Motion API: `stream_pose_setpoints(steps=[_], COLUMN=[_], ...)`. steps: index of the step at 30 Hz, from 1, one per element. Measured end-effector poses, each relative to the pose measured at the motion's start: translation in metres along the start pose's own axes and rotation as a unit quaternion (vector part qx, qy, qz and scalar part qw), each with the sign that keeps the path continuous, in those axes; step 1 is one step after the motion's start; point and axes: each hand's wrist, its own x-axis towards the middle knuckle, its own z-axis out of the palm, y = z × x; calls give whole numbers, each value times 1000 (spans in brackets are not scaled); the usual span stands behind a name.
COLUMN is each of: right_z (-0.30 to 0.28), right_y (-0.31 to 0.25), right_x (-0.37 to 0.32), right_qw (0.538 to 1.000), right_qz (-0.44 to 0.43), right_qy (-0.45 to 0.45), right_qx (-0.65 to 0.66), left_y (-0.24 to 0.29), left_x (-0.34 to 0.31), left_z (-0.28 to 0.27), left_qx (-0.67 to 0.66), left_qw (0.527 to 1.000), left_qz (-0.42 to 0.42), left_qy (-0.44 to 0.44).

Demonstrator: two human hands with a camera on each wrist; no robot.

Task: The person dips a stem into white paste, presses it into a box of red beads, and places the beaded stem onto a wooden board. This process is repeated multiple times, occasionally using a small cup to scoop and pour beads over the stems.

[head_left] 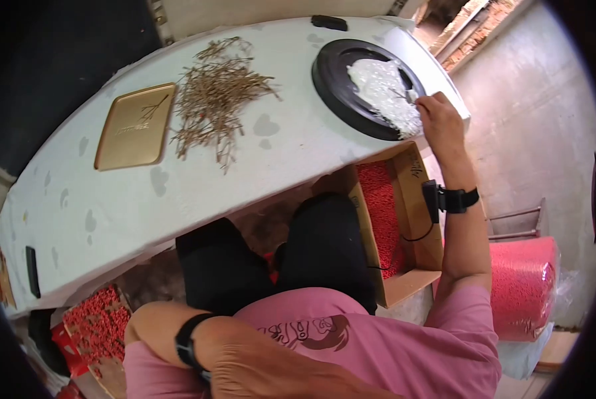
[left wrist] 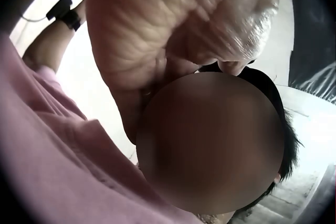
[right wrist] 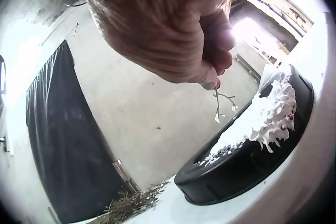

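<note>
My right hand (head_left: pixel 441 123) pinches a thin branched twig (right wrist: pixel 218 106) by its top end, its small tips coated white. In the right wrist view the hand (right wrist: pixel 173 29) is above and beside a round black dish (right wrist: pixel 231 182) holding thick white paste (right wrist: pixel 262 116). The twig hangs near the paste; whether they touch is unclear. My left hand (head_left: pixel 264 359) is raised close to the head camera at the bottom of the head view. In the left wrist view, that hand (left wrist: pixel 173 19) is close to a blurred face, its fingers partly hidden; what it touches cannot be told.
Dry twigs (head_left: pixel 215 100) lie heaped mid-table, beside a gold tray (head_left: pixel 128 143) bearing a few twigs. A cardboard box (head_left: pixel 411 286) of red pellets stands below the table's front edge. A large red bag (head_left: pixel 524 286) is at right, more red pieces (head_left: pixel 102 322) at lower left.
</note>
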Motion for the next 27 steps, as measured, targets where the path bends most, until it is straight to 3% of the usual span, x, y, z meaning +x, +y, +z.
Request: stream_pose_setpoints(steps=[2,4,6,7,9,11,12,13,14,16,18,20,22,24,27], right_z=[-2,-1,3,0,-12,-25,-26,-32,-40,-34,-22,-2,5,3,-24], right_y=[-3,-8,3,6,17,7,12,6,1,-9,-15,-12,-3,3,1], right_x=[0,-2,-5,-8,-9,-14,-17,-14,-10,-5,2,0,-5,-15,-32], right_qw=[1000,999,997,993,986,985,989,990,991,998,999,998,995,987,988], right_qz=[-15,-6,-3,-13,-7,2,2,10,20,25,16,-6,-22,-17,19], right_qy=[-4,-30,-62,-90,-133,-166,-142,-136,-129,-62,-23,-15,-60,-117,-138], right_qx=[-13,-21,-52,-79,-103,-49,-27,-22,-20,-20,-31,-54,-81,-108,-73], left_y=[-1,73,124,126,171,188,182,176,180,230,246,268,269,266,269], left_x=[-6,9,17,-4,-42,-50,-49,-49,-65,-71,-59,-57,-56,-57,-60], left_z=[-22,4,40,27,34,70,64,58,37,16,-4,-32,-36,-33,-33], left_qx=[172,444,613,475,395,548,617,671,689,774,837,848,830,806,818], left_qw=[975,880,742,827,852,816,785,702,555,478,270,261,283,304,292], left_qz=[73,-71,-205,-133,-167,-122,56,207,380,323,269,273,262,253,235], left_qy=[-120,-154,-180,-268,-299,-139,-29,115,270,260,393,372,403,440,437])
